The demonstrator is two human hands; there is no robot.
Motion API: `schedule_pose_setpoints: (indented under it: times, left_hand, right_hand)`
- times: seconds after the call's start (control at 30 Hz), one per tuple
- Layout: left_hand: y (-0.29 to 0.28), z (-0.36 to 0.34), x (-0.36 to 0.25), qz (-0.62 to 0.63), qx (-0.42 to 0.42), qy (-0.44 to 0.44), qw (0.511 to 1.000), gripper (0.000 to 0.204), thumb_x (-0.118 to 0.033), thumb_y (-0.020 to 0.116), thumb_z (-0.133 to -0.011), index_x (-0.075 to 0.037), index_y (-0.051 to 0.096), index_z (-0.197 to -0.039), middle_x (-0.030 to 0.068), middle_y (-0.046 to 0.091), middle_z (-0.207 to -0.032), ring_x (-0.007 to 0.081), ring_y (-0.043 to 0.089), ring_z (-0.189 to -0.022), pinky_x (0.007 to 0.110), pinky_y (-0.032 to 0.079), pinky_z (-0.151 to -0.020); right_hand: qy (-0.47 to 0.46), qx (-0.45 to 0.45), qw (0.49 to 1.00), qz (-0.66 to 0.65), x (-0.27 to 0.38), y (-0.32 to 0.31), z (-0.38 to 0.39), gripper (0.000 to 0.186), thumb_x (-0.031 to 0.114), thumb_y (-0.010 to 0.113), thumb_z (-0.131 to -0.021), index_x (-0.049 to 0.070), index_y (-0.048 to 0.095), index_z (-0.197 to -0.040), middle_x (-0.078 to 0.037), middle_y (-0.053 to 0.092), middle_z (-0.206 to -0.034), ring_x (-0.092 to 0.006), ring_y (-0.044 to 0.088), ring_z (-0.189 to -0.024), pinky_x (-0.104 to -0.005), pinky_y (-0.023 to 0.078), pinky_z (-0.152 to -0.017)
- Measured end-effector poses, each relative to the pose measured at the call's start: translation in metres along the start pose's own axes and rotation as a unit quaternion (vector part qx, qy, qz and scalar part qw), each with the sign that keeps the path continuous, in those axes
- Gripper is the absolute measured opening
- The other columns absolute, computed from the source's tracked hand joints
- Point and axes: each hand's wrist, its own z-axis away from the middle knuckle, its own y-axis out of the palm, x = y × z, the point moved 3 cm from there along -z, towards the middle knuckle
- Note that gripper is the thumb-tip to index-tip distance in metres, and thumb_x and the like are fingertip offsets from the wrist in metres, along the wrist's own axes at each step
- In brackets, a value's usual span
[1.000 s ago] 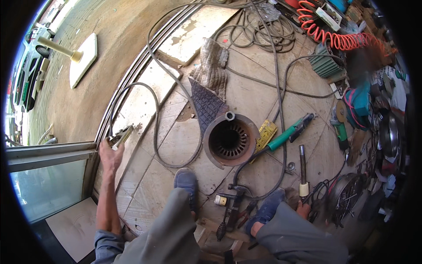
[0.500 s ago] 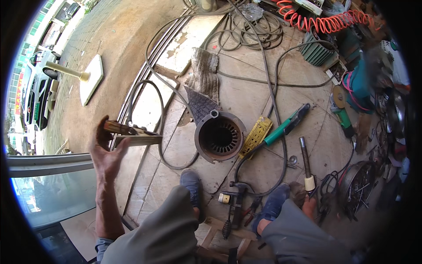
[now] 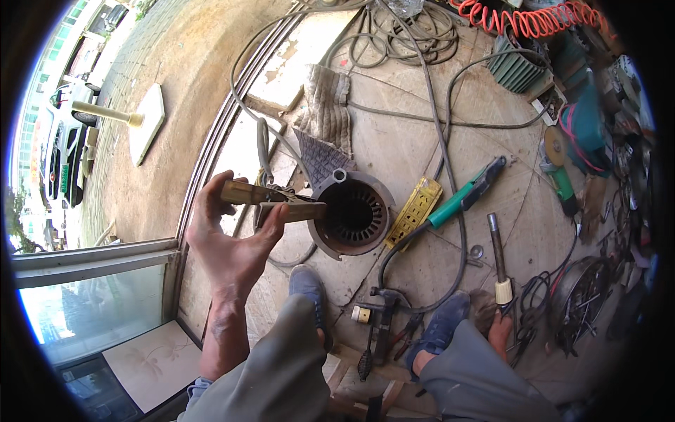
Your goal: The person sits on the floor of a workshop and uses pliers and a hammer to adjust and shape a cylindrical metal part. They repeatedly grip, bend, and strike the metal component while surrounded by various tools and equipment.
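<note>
My left hand (image 3: 235, 239) is closed round the handles of a metal earth clamp (image 3: 292, 211), with a cable running from its back. The clamp's end overlaps the left rim of a grey cylindrical motor housing (image 3: 323, 235); whether they touch I cannot tell. Slots ring the housing's inside, and a small lug stands on its far edge. Beyond my right knee, my right hand (image 3: 500, 332) is partly hidden by the trouser leg. Its fingers wrap the lower end of a metal rod with a cream collar (image 3: 503, 290).
Right of the housing lie a yellow power strip (image 3: 416, 211) and a green welding electrode holder (image 3: 453, 204). A hammer (image 3: 383, 323) rests between my feet. An angle grinder (image 3: 561, 179), a green ribbed motor casing (image 3: 517, 67) and looping cables (image 3: 394, 39) lie farther out. A glass panel (image 3: 105, 302) stands left.
My left hand has carried the clamp rightward, from beside the housing to over its left rim. The cable loop trailing from it has shifted. My right hand stays low with the rod.
</note>
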Motion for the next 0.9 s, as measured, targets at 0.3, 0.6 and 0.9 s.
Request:
schedule_pose_setpoints:
  times: [0.3,0.6,0.9]
  left_hand:
    - [0.004,0.002,-0.004,-0.025,-0.016,0.022,0.999,0.072,-0.025,0.096,-0.064,0.001,0.062,-0.122,0.0103,0.07,-0.099,0.0179,0.068,-0.092,0.032,0.054,-0.082]
    - [0.0,0.005,0.002,-0.009,-0.009,-0.005,1.0,0.068,-0.02,0.095,-0.067,0.001,0.062,-0.123,0.0104,0.07,-0.103,0.0168,0.068,-0.094,0.032,0.054,-0.085]
    - [-0.031,-0.019,0.004,0.115,-0.03,0.019,0.993,0.072,-0.019,0.092,-0.071,0.004,0.058,-0.13,0.0138,0.07,-0.111,0.0208,0.07,-0.099,0.035,0.058,-0.092]
  right_hand:
    - [-0.016,-0.005,0.999,0.035,-0.003,-0.001,-0.001,0.036,0.023,0.059,-0.099,-0.012,0.062,-0.097,-0.031,0.063,-0.085,-0.0447,0.06,-0.077,-0.0504,0.045,-0.074]
    - [-0.005,0.022,0.998,0.056,-0.004,-0.002,-0.004,0.034,0.022,0.059,-0.099,-0.011,0.062,-0.102,-0.032,0.063,-0.091,-0.0463,0.062,-0.086,-0.0509,0.046,-0.078]
    - [-0.024,-0.011,0.998,0.051,-0.003,-0.004,-0.001,0.037,0.025,0.061,-0.099,-0.012,0.062,-0.096,-0.03,0.063,-0.082,-0.0461,0.062,-0.077,-0.0506,0.046,-0.071]
